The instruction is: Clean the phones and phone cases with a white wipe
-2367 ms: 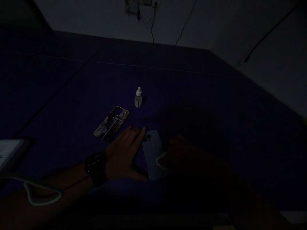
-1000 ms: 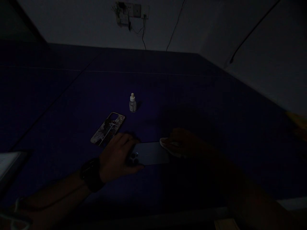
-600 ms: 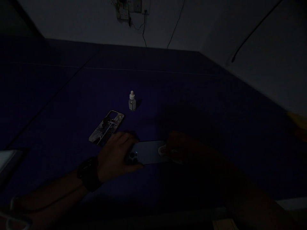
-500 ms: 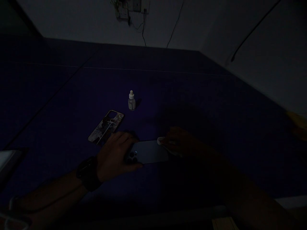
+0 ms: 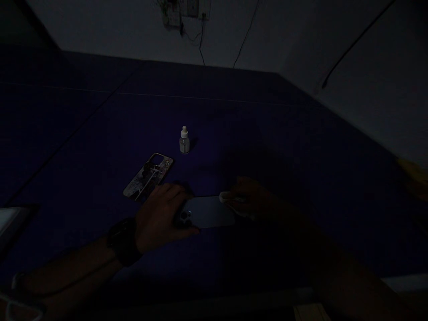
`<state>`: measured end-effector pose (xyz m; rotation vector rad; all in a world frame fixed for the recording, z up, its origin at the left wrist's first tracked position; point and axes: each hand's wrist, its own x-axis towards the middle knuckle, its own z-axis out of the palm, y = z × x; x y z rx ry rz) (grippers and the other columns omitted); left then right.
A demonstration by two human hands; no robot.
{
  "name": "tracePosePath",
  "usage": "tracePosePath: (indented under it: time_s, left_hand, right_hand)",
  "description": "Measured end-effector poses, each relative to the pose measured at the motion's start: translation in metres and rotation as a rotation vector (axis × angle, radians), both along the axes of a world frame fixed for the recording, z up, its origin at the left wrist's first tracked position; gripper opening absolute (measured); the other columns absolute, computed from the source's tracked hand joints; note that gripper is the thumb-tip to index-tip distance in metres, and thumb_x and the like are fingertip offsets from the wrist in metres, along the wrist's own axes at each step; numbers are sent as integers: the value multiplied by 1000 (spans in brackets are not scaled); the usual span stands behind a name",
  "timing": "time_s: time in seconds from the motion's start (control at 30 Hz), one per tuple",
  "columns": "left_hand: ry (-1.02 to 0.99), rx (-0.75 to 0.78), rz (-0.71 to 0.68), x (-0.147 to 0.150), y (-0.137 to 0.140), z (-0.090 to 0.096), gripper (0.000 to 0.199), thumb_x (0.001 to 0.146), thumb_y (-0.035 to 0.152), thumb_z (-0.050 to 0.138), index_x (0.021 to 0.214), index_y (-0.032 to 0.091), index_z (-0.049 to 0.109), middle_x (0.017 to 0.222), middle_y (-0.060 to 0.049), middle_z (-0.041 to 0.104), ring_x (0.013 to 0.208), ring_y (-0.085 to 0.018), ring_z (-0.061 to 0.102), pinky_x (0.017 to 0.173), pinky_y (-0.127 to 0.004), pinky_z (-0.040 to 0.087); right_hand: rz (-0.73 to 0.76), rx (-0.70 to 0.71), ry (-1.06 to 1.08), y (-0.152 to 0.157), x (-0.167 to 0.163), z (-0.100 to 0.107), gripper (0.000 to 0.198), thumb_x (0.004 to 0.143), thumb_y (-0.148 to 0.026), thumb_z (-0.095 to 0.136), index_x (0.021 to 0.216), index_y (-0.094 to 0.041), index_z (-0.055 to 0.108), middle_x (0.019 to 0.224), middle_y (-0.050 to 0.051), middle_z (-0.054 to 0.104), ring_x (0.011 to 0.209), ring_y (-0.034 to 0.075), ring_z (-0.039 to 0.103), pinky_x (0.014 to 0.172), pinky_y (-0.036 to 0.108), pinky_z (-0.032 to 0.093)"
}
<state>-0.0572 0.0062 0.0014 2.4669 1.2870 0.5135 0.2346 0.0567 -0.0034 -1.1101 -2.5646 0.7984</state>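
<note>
A smartphone (image 5: 210, 213) lies back side up on the dark blue table, its camera cluster toward the left. My left hand (image 5: 163, 209), with a black watch on the wrist, grips the phone's left end between thumb and fingers. In my right hand (image 5: 250, 195) a white cloth or wipe (image 5: 224, 196) is pinched, pressed to the phone's far right corner. Deep shadow hides part of the right fingers. Just beyond my left hand lies a patterned phone case (image 5: 149, 176) with a camera cutout. A small dropper bottle (image 5: 184, 141) with a white top stands upright farther back.
At the left edge is a pale flat object (image 5: 11, 220), partly cut off. Something yellow (image 5: 413, 171) sits at the right edge. Sockets (image 5: 187, 11) with hanging cables are on the back wall. A dark cable (image 5: 354, 47) runs down the right wall.
The view has shifted very slightly. Both hands, the phone and the white cloth keep nearly the same places.
</note>
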Motion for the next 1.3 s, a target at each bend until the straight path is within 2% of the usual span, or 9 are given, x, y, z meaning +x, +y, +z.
tracePosePath:
  time_s: [0.2, 0.33, 0.5, 0.67, 0.73, 0.9, 1.13, 1.2, 1.3]
  left_hand:
    - [-10, 25, -6, -1, 0, -2, 60, 67, 57, 83, 114, 24, 63, 114, -5, 66, 100, -28, 59, 88, -46, 45]
    - [-6, 2, -9, 0, 0, -1, 61, 67, 56, 84, 114, 24, 62, 115, -5, 66, 101, -29, 59, 90, -47, 45]
    - [-8, -9, 2, 0, 0, 0, 62, 66, 56, 84, 114, 24, 62, 115, -4, 66, 101, -29, 59, 90, -47, 45]
    - [-8, -12, -11, -1, 0, 0, 63, 67, 58, 84, 115, 24, 62, 115, -5, 66, 101, -29, 59, 89, -48, 45]
    - [-12, -1, -22, -1, 0, -1, 63, 68, 58, 84, 115, 24, 61, 116, -5, 66, 103, -29, 59, 91, -48, 44]
    - [-11, 11, -15, -1, 0, -3, 63, 67, 58, 84, 115, 24, 61, 115, -4, 66, 102, -29, 58, 90, -46, 43]
    - [-10, -5, -10, -1, 0, -4, 63, 67, 58, 84, 114, 23, 60, 115, -4, 65, 103, -28, 58, 89, -46, 43]
    - [-8, -10, -12, -1, 0, -3, 63, 68, 57, 84, 115, 24, 60, 116, -4, 65, 104, -28, 58, 90, -46, 43]
    - [-6, -12, -9, -1, 0, -2, 63, 67, 56, 85, 115, 24, 61, 116, -4, 65, 105, -28, 58, 91, -46, 42]
  right_hand:
    - [215, -120, 16, -9, 8, 9, 18, 92, -40, 69, 97, -25, 79, 97, 6, 63, 91, 17, 58, 76, 28, 46]
    - [117, -41, 89, -6, 4, 5, 22, 98, -38, 60, 104, -23, 75, 106, 7, 62, 96, 18, 61, 82, 32, 50]
    - [20, -99, 99, -4, 0, 3, 29, 102, -40, 53, 105, -19, 72, 100, 7, 65, 88, 16, 64, 76, 29, 51]
    - [266, -160, 72, -11, 4, 11, 31, 102, -42, 53, 100, -21, 76, 95, 6, 67, 85, 15, 63, 75, 29, 50]
    - [259, -122, 63, -10, 2, 10, 30, 101, -41, 55, 98, -22, 77, 95, 6, 67, 88, 16, 63, 78, 30, 50]
    - [43, 93, 88, -1, -6, -2, 32, 102, -39, 52, 97, -20, 76, 96, 9, 67, 91, 18, 62, 77, 31, 50]
    - [406, 80, 85, -8, 1, 6, 23, 100, -39, 58, 97, -26, 77, 93, 4, 72, 91, 18, 61, 80, 34, 45]
    - [358, 102, 86, -7, 0, 4, 25, 100, -39, 58, 95, -25, 77, 90, 4, 72, 87, 17, 61, 79, 34, 43]
    - [164, 230, 84, 1, -6, -5, 32, 102, -41, 53, 91, -22, 77, 86, 6, 71, 82, 18, 61, 80, 37, 41]
